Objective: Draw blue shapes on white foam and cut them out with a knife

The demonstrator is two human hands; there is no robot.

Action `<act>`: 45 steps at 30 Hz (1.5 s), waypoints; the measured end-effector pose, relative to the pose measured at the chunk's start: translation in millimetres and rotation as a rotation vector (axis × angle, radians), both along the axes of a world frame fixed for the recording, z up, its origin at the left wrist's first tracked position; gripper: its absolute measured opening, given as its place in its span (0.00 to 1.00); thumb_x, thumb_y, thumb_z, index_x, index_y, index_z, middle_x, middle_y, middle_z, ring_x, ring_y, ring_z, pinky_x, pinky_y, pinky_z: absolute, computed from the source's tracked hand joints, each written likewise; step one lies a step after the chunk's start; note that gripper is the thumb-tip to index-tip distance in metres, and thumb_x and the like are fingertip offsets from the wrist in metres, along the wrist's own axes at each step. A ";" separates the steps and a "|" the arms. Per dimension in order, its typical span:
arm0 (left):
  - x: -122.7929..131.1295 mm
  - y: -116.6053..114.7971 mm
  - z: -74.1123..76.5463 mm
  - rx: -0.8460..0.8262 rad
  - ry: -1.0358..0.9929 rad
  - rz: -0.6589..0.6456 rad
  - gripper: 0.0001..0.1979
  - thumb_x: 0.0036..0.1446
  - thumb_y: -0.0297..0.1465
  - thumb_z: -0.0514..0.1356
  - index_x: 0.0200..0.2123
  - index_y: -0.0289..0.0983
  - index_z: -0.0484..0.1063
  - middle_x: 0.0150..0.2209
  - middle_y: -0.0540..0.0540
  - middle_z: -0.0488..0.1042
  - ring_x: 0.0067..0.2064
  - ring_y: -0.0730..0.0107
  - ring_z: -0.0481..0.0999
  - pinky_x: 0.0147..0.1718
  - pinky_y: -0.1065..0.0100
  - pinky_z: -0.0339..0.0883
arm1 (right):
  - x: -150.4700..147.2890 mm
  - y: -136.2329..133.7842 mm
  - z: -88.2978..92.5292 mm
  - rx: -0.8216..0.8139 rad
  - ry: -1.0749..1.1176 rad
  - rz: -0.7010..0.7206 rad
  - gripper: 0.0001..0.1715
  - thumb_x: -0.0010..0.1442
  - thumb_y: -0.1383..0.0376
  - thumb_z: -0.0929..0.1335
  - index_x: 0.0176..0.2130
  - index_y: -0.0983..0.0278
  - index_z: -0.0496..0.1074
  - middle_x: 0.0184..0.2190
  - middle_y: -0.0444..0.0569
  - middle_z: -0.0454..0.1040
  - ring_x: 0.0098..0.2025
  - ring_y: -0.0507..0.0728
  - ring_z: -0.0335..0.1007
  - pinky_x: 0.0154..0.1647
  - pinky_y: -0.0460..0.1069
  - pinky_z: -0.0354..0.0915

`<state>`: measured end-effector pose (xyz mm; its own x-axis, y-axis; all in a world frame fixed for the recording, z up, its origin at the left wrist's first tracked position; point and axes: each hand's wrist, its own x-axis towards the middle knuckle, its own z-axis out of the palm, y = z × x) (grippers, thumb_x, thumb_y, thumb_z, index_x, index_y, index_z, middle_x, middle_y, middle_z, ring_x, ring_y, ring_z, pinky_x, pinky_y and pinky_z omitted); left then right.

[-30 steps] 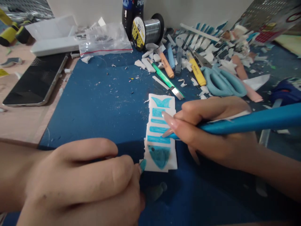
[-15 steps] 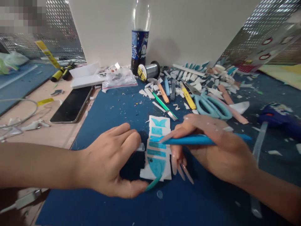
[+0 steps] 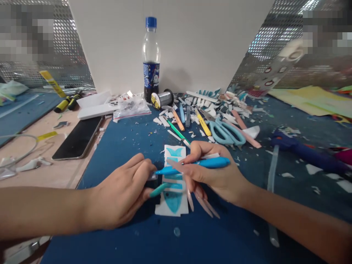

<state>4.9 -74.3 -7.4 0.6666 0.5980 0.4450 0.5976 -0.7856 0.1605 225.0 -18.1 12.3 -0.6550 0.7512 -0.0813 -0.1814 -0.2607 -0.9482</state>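
My right hand (image 3: 211, 168) grips a blue marker (image 3: 213, 162), held nearly level with its tip pointing left. That tip meets a small clear cap-like piece (image 3: 153, 176), which sticks out of the curled fingers of my left hand (image 3: 128, 192). Most of the piece is hidden by those fingers. Beneath both hands lies a strip of white paper (image 3: 171, 212) with a fish-skeleton drawing coloured in blue: tail at the far end, bars between, head nearest me. The marker and my fingers cover part of the bars. My left thumb, with its long teal nail, reaches over the strip's left edge.
Behind the paper lie a green craft knife (image 3: 176, 130), several markers, light-blue scissors (image 3: 225, 132) and a heap of white scraps (image 3: 214, 102). A cola bottle (image 3: 151, 73) and wire spool (image 3: 162, 99) stand farther back. A phone (image 3: 78, 139) is left; a glue gun (image 3: 302, 148) right.
My right hand has moved the blue marker left, off the drawing to the clear piece at my left hand. My left thumb has drawn in from the fish head. The view has tilted up.
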 end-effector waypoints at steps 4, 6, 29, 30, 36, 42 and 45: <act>2.5 -1.4 3.4 0.028 -0.003 0.000 0.10 0.68 0.20 0.42 0.41 0.34 0.61 0.30 0.46 0.70 0.27 0.70 0.62 0.26 0.71 0.62 | 3.3 3.5 -4.2 0.046 0.021 0.071 0.12 0.49 0.64 0.78 0.28 0.66 0.73 0.18 0.44 0.76 0.15 0.49 0.69 0.14 0.41 0.67; 3.3 -2.2 5.4 0.038 0.000 0.025 0.11 0.70 0.22 0.41 0.43 0.33 0.61 0.30 0.47 0.71 0.26 0.70 0.64 0.25 0.72 0.63 | 4.4 3.8 -3.8 0.151 -0.016 0.056 0.10 0.49 0.64 0.78 0.31 0.65 0.77 0.21 0.44 0.77 0.18 0.49 0.71 0.17 0.42 0.69; 2.6 -4.3 9.6 0.024 -0.112 -0.257 0.30 0.68 0.24 0.44 0.70 0.26 0.35 0.35 0.38 0.81 0.26 0.63 0.74 0.28 0.66 0.75 | 14.7 -4.7 -24.9 0.974 -0.095 0.294 0.26 0.71 0.55 0.49 0.26 0.60 0.58 0.18 0.41 0.52 0.20 0.50 0.50 0.24 0.48 0.55; 3.3 -4.2 8.5 0.007 -0.130 -0.276 0.30 0.68 0.23 0.44 0.69 0.25 0.35 0.34 0.39 0.80 0.27 0.64 0.74 0.29 0.66 0.76 | 14.7 -5.3 -25.2 0.965 -0.085 0.297 0.25 0.71 0.56 0.50 0.25 0.60 0.57 0.18 0.40 0.52 0.19 0.50 0.49 0.23 0.48 0.54; 3.2 -7.0 -1.5 -0.129 -0.202 -0.326 0.33 0.66 0.22 0.44 0.70 0.31 0.32 0.29 0.46 0.78 0.24 0.62 0.72 0.35 0.62 0.76 | 12.7 -5.4 -19.0 0.965 -0.056 0.300 0.20 0.68 0.63 0.54 0.24 0.59 0.47 0.17 0.38 0.49 0.17 0.49 0.45 0.21 0.48 0.50; 4.4 -11.0 3.6 -0.101 -0.137 -0.281 0.28 0.69 0.24 0.42 0.69 0.30 0.37 0.32 0.43 0.78 0.28 0.64 0.73 0.34 0.66 0.76 | 10.7 -6.4 -16.1 0.951 -0.011 0.338 0.19 0.66 0.65 0.56 0.25 0.59 0.44 0.17 0.37 0.46 0.17 0.48 0.42 0.21 0.49 0.46; 4.7 -12.6 0.7 -0.131 -0.140 -0.273 0.28 0.70 0.26 0.41 0.69 0.31 0.37 0.33 0.42 0.78 0.28 0.64 0.72 0.33 0.66 0.75 | 10.8 -6.9 -15.2 0.938 -0.028 0.375 0.18 0.64 0.67 0.57 0.25 0.59 0.44 0.18 0.37 0.47 0.17 0.48 0.43 0.21 0.49 0.46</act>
